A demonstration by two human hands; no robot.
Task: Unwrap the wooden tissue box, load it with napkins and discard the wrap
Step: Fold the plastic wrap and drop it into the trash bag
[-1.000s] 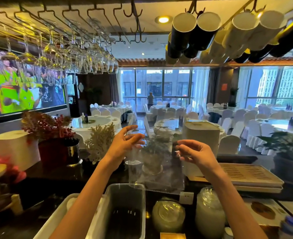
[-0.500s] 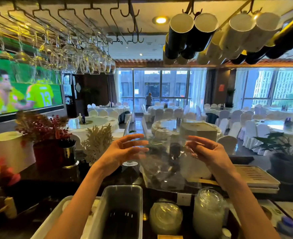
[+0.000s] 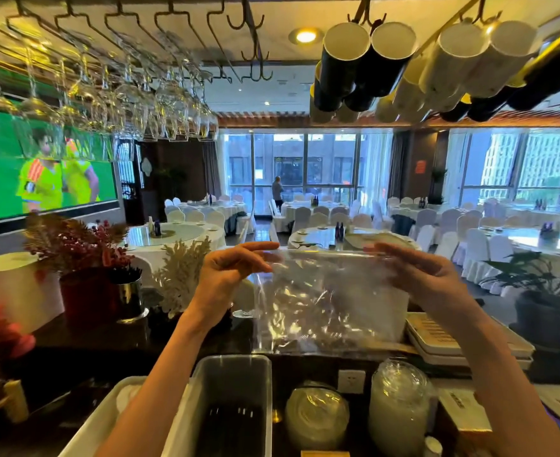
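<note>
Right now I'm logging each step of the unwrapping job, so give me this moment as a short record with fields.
setting: bar counter facing a banquet hall
left hand: pinches the clear plastic wrap at its top left edge
right hand: pinches its top right edge
wrap state: stretched flat between both hands, hanging above the counter, crinkled
below wrap: grey plastic bin
tissue box: not clearly identifiable

2 hands point(image 3: 229, 272) hold 1 clear plastic wrap point(image 3: 328, 305). Below stand 1 grey bin point(image 3: 236, 384) and 2 stacks of clear lids point(image 3: 399, 394). On the tabletop point(image 3: 91, 354): 1 red vase point(image 3: 84, 298), 1 white coral piece point(image 3: 180, 272), 1 metal cup point(image 3: 128, 298).
</note>
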